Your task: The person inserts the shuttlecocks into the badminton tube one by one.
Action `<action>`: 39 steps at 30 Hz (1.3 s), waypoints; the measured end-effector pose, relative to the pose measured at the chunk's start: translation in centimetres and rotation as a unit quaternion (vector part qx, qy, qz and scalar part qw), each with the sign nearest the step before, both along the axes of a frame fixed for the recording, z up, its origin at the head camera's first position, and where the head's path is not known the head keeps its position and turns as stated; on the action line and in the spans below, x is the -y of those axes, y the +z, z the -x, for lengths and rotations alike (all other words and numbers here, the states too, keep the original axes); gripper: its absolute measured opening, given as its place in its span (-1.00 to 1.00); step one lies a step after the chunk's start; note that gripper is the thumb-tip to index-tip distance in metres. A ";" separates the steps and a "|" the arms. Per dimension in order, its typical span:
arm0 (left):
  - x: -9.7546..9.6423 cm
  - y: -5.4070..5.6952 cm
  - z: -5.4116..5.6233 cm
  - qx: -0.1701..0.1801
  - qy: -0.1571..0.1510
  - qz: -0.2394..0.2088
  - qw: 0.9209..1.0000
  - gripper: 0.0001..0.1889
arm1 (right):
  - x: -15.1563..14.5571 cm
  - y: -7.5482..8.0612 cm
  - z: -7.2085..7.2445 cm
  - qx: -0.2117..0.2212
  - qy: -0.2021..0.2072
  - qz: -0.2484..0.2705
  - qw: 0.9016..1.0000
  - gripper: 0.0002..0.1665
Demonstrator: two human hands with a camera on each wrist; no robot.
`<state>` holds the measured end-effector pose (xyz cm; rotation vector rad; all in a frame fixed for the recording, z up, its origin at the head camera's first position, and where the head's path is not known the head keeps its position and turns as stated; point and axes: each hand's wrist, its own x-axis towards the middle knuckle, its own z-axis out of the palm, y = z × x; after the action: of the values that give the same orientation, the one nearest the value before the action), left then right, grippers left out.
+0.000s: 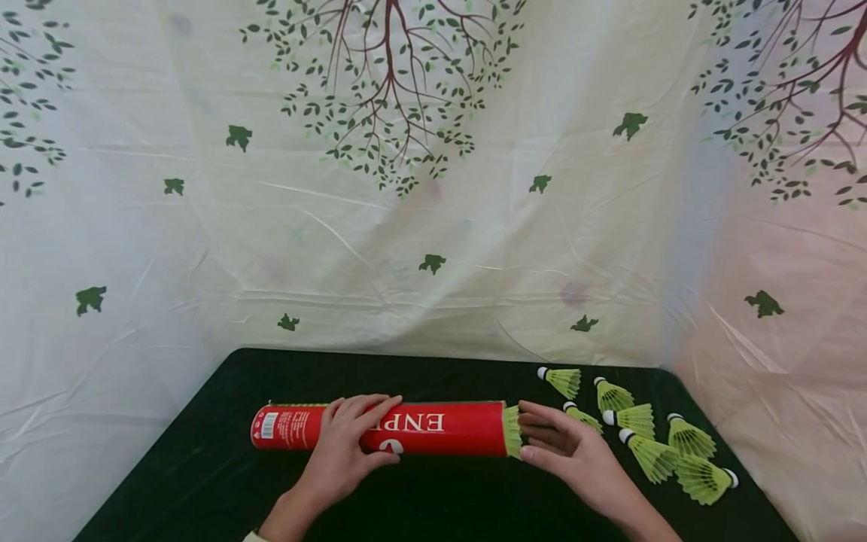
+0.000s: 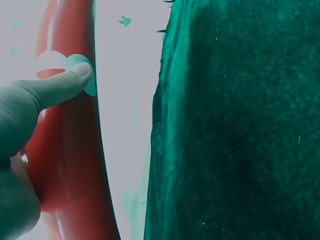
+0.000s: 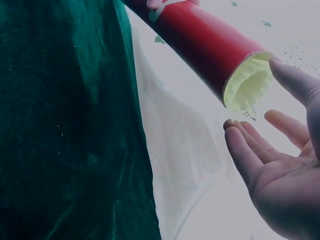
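A red shuttlecock tube (image 1: 467,429) lies sideways across the dark green table in the head view. My left hand (image 1: 348,440) grips it around the middle; in the left wrist view the thumb (image 2: 75,77) lies along its printed side. From the tube's right end pokes the yellow-green skirt of a shuttlecock (image 1: 512,431), seen inside the rim in the right wrist view. Right at that end is my right hand (image 1: 572,452), its fingers spread and extended around the skirt's edge, with nothing gripped. In the right wrist view its palm (image 3: 285,195) faces the tube mouth.
Several loose yellow-green shuttlecocks (image 1: 650,455) lie in a group on the right of the table (image 1: 447,500), one (image 1: 561,381) of them near the back edge. A pale curtain (image 1: 433,226) printed with trees and leaves hangs behind and at both sides.
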<state>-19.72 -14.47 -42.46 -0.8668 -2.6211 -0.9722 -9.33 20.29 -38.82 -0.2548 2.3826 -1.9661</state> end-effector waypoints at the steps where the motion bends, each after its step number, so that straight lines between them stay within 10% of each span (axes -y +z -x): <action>1: 0.0 0.0 0.0 0.000 -0.001 -0.001 1.000 -0.09 | 0.0 0.0 0.0 0.000 0.004 0.001 1.000 -0.25; 39: 0.3 -0.2 -0.2 -0.009 -0.010 0.003 1.000 -0.07 | 1.4 0.2 0.7 -0.002 -0.006 -0.037 0.999 -0.27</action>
<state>-19.56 -14.73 -42.66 -0.9001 -2.6063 -0.9589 -10.07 18.88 -38.66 -0.2437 2.4599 -1.8781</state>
